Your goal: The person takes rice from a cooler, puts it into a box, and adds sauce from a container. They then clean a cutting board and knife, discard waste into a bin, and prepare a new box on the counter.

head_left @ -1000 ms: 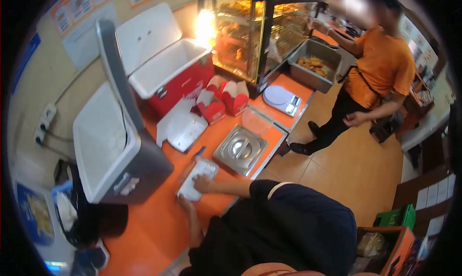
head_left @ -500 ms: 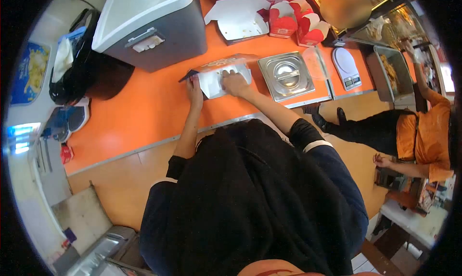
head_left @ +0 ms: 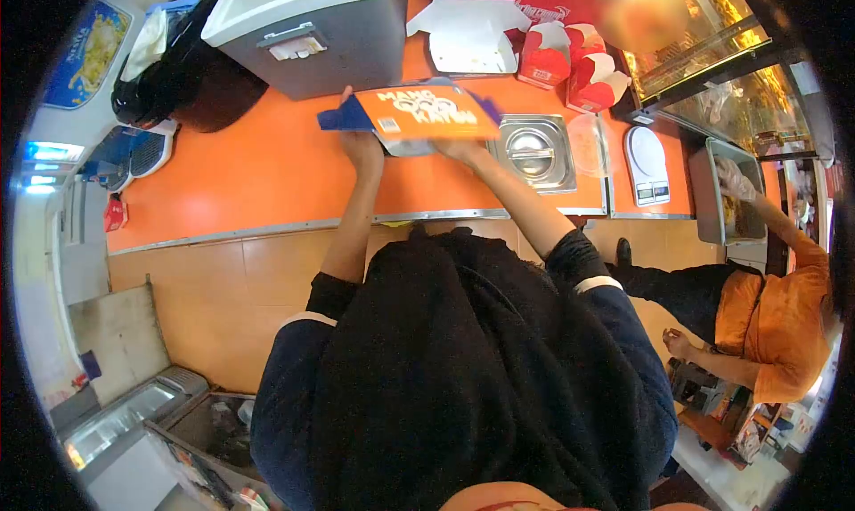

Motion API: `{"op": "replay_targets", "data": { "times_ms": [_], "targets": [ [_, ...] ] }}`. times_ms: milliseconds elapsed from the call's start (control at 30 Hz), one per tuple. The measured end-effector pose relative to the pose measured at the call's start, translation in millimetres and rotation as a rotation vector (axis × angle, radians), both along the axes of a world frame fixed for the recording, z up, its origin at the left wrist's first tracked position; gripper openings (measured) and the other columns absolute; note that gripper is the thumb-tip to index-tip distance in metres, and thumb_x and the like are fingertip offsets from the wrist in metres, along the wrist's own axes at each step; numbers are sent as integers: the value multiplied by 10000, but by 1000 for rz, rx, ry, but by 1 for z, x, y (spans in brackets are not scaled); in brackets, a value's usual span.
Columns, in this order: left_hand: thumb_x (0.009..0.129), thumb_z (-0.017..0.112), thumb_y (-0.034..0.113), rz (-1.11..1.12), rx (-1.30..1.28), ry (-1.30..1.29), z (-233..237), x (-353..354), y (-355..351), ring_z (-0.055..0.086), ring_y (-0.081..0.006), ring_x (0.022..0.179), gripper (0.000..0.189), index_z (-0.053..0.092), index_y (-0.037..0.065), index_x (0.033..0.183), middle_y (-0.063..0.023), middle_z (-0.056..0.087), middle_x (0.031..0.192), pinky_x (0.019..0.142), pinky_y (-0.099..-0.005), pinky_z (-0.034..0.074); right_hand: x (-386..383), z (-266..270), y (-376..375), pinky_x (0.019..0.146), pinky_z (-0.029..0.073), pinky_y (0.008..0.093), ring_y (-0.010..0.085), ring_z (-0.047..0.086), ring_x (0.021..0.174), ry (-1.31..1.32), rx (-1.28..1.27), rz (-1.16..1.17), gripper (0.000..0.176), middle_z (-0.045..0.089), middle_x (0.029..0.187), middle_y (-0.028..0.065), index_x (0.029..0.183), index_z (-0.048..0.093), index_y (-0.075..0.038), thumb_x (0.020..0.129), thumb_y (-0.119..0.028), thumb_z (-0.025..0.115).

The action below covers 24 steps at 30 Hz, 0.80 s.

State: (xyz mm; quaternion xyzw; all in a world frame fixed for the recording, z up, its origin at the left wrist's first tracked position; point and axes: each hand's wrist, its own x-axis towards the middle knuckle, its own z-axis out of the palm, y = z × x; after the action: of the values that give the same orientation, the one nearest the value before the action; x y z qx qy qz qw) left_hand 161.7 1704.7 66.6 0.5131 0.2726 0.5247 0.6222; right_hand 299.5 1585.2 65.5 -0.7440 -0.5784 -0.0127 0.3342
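Note:
An orange and dark blue printed carton (head_left: 427, 112) is tilted up over the orange counter (head_left: 258, 177), its lettered face showing. At its left end, my left hand (head_left: 361, 146) is closed on it, with fingertips beside the blue flap and the palm below. My right hand (head_left: 459, 148) is at the carton's lower right edge, its fingers hidden behind or under the panel. Just right of the carton lies a steel container with a lid (head_left: 533, 155).
A grey cooler box (head_left: 338, 52) stands behind. Behind the carton are an open white box (head_left: 472, 52) and red boxes (head_left: 545, 55). A kitchen scale (head_left: 647, 168) sits right. A co-worker in orange (head_left: 784, 306) has a gloved hand in a metal tray (head_left: 708, 195).
The carton, earlier low with its white inside showing, is now raised and turned to its printed side. The right hand has left its interior. The co-worker's gloved hand has moved into the tray.

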Motion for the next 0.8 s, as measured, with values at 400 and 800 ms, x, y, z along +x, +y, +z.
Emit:
{"op": "replay_targets", "data": {
  "times_ms": [400,800],
  "targets": [
    [817,425,200,154,141,285,94,14,-38,485,-162,820,342,418,51,1125,-111,526,941,728,-252,361,21,51,16,814,356,343,309,462,944,-8,-165,24,344,513,987,166,980,504,-21,658,-138,534],
    [814,419,145,236,96,130,58,26,-4,458,-180,870,332,388,-2,1111,-109,483,964,786,-282,348,-9,60,47,680,421,381,252,537,828,52,-448,145,240,564,845,97,859,525,-139,627,-157,583]
  ]
}}
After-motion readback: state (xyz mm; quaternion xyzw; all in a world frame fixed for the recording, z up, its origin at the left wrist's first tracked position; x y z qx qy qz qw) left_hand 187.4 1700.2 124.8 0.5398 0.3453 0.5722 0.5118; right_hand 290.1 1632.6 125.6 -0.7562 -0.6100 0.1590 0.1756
